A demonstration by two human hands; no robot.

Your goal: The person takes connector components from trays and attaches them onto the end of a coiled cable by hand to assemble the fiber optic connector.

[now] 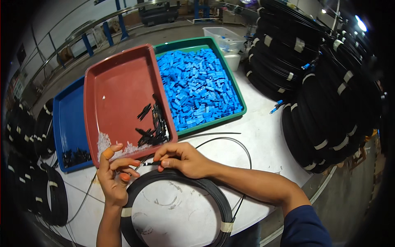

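Above a coil of black cable [224, 206], my right hand [187, 160] pinches a small black connector piece [154, 163] with a white tip between thumb and fingers. My left hand [113, 175] is just left of it, fingers apart and bent, with orange covers on some fingertips. Nothing shows in its grasp. The coil lies on the white table, bound with pale tape, and its loose cable loops out to the right. Behind the hands, a red tray [123, 78] holds black connector parts [156, 127] and small clear pieces [103, 142] along its near side.
A green tray [242, 108] full of blue connector parts [197, 86] stands at the right of the red one. A blue tray [68, 123] with black pieces sits partly under it at left. Tall stacks of cable coils [329, 99] stand at right, more coils [55, 193] at left.
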